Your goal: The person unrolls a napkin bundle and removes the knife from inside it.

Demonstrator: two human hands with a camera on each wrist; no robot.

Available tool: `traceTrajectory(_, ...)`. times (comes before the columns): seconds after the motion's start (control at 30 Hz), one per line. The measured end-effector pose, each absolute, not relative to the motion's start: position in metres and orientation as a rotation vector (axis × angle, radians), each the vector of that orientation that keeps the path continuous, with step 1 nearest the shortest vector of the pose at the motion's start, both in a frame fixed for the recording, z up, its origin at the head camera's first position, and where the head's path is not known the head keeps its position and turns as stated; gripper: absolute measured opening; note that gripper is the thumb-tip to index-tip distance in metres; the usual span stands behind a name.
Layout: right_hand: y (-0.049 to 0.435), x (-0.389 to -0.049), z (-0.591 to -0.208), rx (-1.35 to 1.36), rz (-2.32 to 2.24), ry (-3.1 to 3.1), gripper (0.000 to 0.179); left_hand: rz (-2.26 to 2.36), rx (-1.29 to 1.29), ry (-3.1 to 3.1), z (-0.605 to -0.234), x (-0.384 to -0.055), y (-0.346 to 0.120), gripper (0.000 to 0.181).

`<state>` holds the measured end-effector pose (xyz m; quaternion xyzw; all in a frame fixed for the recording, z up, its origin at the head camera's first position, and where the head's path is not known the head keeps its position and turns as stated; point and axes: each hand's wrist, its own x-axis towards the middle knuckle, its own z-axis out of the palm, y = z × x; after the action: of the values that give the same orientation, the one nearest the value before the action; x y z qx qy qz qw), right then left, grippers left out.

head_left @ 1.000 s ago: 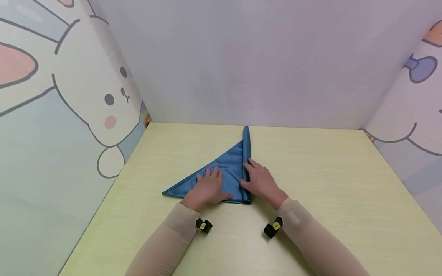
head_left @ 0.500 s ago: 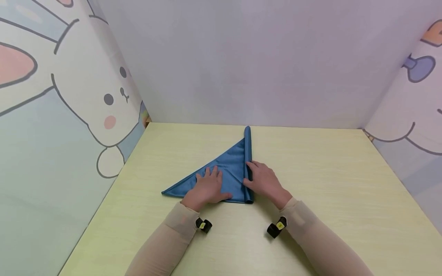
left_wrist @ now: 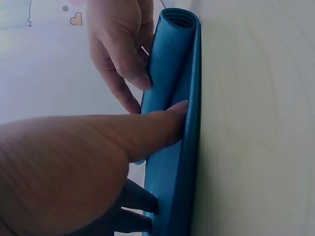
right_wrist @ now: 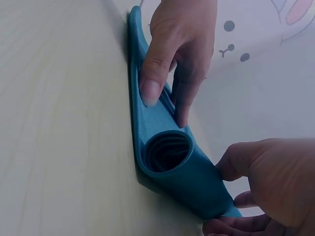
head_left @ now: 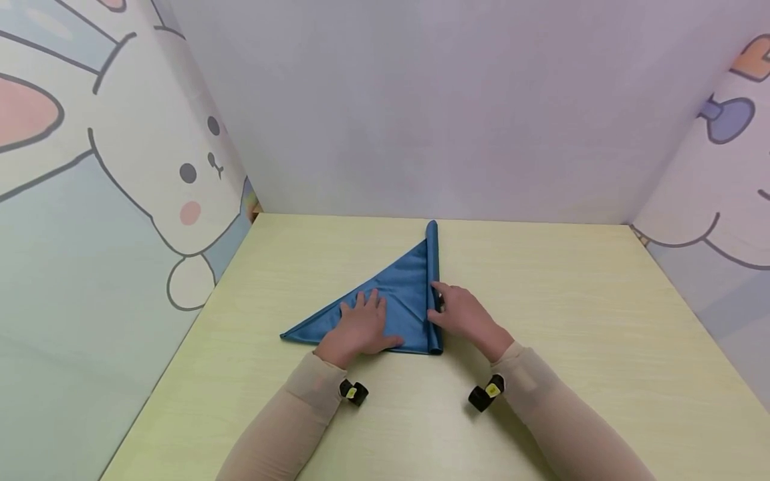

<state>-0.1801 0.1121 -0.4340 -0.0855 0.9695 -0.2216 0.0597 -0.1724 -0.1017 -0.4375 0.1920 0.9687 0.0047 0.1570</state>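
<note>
Blue cloth (head_left: 408,277), one, smooth with a slight sheen, lying on the pale wood-grain tabletop (head_left: 571,300); a flat triangular part tapers to a point at the left, and the right edge is wound into a narrow roll (head_left: 432,254), its far end near the back edge of the table, its near end showing coiled layers in both wrist views. Left hand (head_left: 359,327), resting on the flat part, fingers spread apart, thumb extended toward the roll. Right hand (head_left: 468,315), at the right side of the roll, touching it; thumb and forefinger apart, fingers bent; whether they clamp the cloth cannot be told. Beige sleeves (head_left: 283,417), two. Black wrist devices (head_left: 486,393), two, each with a yellow mark. Plain pale back wall (head_left: 421,120). Left side wall (head_left: 138,127), printed with a cartoon rabbit.
</note>
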Motion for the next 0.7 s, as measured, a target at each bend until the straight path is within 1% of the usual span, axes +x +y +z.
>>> traceTrajectory(0.23,0.118,-0.184,-0.433,-0.171,-0.775,2.849,0.064,0.002,0.54,2.762,-0.436,-0.173,-0.103,0.096)
traceTrajectory(0.7,0.127,-0.184,-0.435,-0.101,-0.875,2.783,0.062,0.025,0.532,2.772,-0.438,-0.172,-0.104,0.097)
